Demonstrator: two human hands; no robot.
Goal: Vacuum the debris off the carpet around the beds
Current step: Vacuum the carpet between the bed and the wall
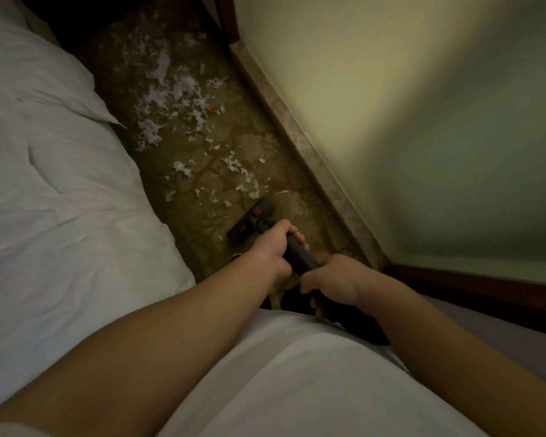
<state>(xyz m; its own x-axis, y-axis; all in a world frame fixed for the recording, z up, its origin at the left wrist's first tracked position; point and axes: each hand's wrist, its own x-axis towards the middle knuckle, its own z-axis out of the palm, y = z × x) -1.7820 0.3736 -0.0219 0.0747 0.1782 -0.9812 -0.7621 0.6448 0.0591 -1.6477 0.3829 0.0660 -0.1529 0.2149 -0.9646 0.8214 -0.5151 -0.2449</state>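
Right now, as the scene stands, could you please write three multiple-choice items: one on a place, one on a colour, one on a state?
1. Where does most of the paper debris lie relative to the vacuum head?
A. Beyond it, farther along the carpet
B. Behind it, on the near side
C. On top of it

2. What colour is most of the debris?
A. Black
B. White
C. Green

3. How is the vacuum tube held?
A. By one hand only
B. By both hands
C. By no hand

Key:
1 A, the scraps spread ahead of the head.
2 B, the shreds look white against the brown carpet.
3 B, the left hand and the right hand both curl round the tube.
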